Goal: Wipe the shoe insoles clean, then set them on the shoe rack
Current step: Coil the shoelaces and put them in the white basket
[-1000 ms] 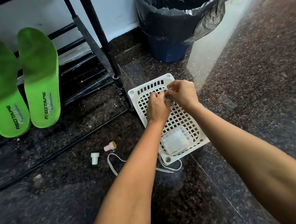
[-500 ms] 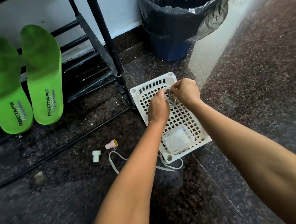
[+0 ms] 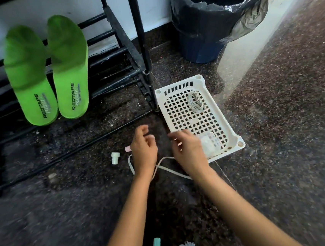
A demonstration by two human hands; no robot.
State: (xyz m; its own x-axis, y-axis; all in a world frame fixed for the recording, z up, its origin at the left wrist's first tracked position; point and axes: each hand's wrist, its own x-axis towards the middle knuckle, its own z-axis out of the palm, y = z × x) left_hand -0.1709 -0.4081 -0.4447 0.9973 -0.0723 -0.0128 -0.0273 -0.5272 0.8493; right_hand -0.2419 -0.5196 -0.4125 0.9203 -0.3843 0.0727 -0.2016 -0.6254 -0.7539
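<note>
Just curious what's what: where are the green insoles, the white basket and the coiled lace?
green insoles (image 3: 69, 68): head view, middle of the right-hand insole.
white basket (image 3: 239, 144): head view, near right corner of its rim.
coiled lace (image 3: 195, 101): head view, middle of the bundle.

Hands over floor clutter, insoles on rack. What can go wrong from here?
Loose lace loops under both wrists; the left hand or right hand may snag it.
White cap and pink cap lie by the left hand; a brush could scatter them.
Green insoles only lean on the shoe rack; a bump might tip them.
</note>
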